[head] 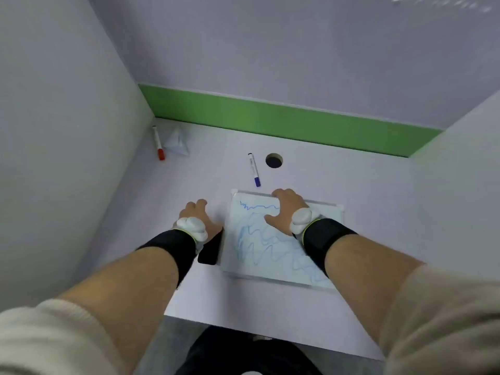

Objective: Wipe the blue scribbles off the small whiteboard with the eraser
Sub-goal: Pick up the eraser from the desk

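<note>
The small whiteboard [259,255] lies flat on the desk, covered in blue scribbles. My right hand [284,209] rests palm down on its far part, fingers reaching the far edge and thumb on the surface, holding it in place. The black eraser [209,251] lies just left of the board. My left hand [198,217] sits over the eraser's far end with fingers curled and the thumb against it. The near end of the eraser shows below my wrist. Whether the fingers grip the eraser is hidden.
A blue-capped marker [253,169] lies beyond the board, beside a round cable hole [274,160]. At the far left lie a red-capped marker [158,142] and a folded white cloth [177,143]. Partition walls close in on the left, back and right.
</note>
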The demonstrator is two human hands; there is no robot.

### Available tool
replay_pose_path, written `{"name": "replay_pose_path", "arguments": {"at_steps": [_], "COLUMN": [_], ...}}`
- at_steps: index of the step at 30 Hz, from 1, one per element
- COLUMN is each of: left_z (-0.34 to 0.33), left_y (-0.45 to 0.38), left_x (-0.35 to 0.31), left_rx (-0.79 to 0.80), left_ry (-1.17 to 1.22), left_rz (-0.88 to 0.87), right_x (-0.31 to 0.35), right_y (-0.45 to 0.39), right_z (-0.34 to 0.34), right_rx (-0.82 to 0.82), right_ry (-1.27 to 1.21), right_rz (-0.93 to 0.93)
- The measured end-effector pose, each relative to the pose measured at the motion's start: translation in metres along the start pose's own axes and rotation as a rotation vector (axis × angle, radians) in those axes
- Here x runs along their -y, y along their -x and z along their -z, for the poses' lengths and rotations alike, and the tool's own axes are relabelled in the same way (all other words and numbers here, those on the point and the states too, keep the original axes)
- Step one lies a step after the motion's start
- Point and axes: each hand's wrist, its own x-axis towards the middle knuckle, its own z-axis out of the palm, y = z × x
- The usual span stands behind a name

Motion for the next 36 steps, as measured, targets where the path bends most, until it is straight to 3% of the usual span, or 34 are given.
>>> {"name": "replay_pose_path", "arguments": {"at_steps": [10, 18, 28, 32, 36], "left_z": [-0.057, -0.028, 0.112, 0.137, 0.145], "left_y": [-0.019, -0.02, 0.01, 0.035, 0.06], "left_x": [0.017, 0.005, -0.143, -0.199, -0.239], "left_rx": [0.082, 0.042, -0.12, -0.089, -0.017], "left_ry": [-0.035, 0.062, 0.443, 0.601, 0.657], "left_rz": [0.037, 0.031, -0.263, -0.436, -0.503], "right_x": [-0.011, -0.01, 0.018, 0.016, 0.007], "right_y": [-0.002, 0.002, 0.027, 0.042, 0.057], "right_z": [-0.043, -0.027, 0.091, 0.138, 0.178], "right_rx": [0.047, 0.03, -0.148, -0.249, -0.344], "right_ry": [0.014, 0.0, -0.109, -0.144, -0.211], "right_rz": [-0.042, -0.058, -0.003, -0.011, -0.048]}}
